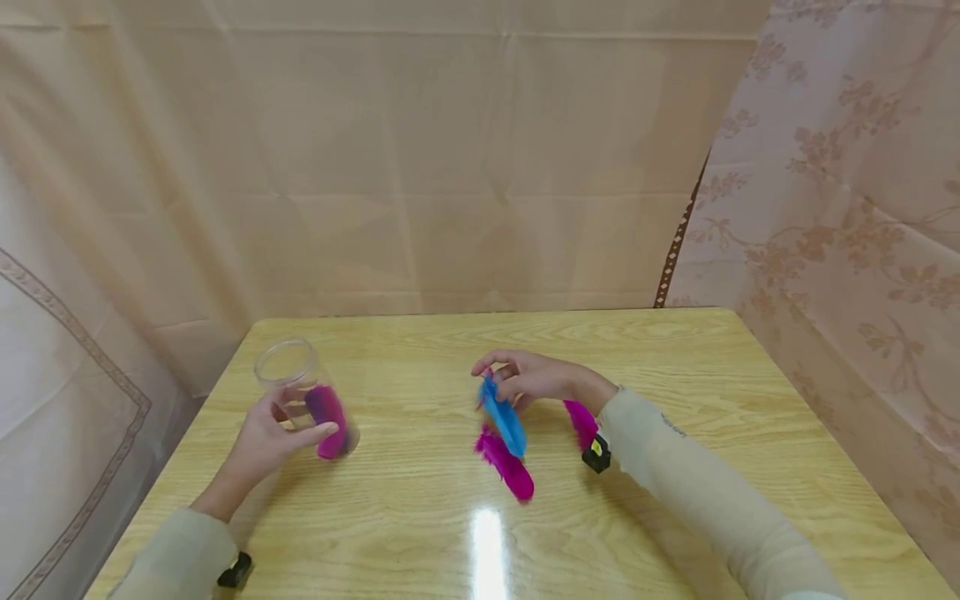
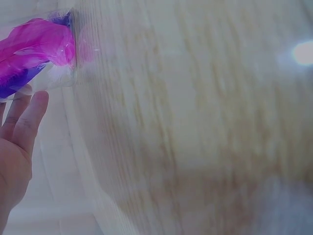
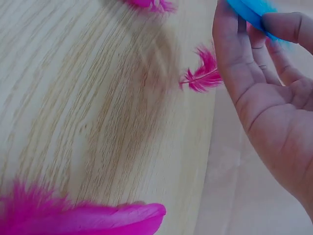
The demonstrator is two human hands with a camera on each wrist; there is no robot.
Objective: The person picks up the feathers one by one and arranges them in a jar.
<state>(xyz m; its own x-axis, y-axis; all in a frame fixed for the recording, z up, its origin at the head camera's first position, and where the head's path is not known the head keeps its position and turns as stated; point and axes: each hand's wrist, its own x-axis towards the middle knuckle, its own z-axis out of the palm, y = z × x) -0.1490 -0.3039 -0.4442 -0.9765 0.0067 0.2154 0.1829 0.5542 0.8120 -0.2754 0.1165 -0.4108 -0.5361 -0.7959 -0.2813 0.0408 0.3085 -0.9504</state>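
My left hand [image 1: 258, 437] grips a clear plastic jar [image 1: 318, 379] at the table's left, thumb on the near side and fingers around the far side. Inside the jar are a pink feather [image 2: 41, 46] and a purple-blue feather [image 2: 22, 83]. Near the middle of the table, my right hand [image 1: 543, 379] pinches a blue feather [image 1: 506, 423] between thumb and fingers, its tip slanting down. A magenta feather [image 1: 510, 468] lies just below it. Another magenta feather [image 1: 580, 421] is partly hidden by the right wrist. A small reddish-pink feather [image 3: 203, 73] lies by the right fingers.
The wooden table [image 1: 405, 533] has a bright light reflection near its front. A beige curtain [image 1: 450, 167] hangs behind the far edge, and a flowered cloth [image 1: 847, 208] hangs at the right. Each wrist carries a small black device [image 1: 596, 454].
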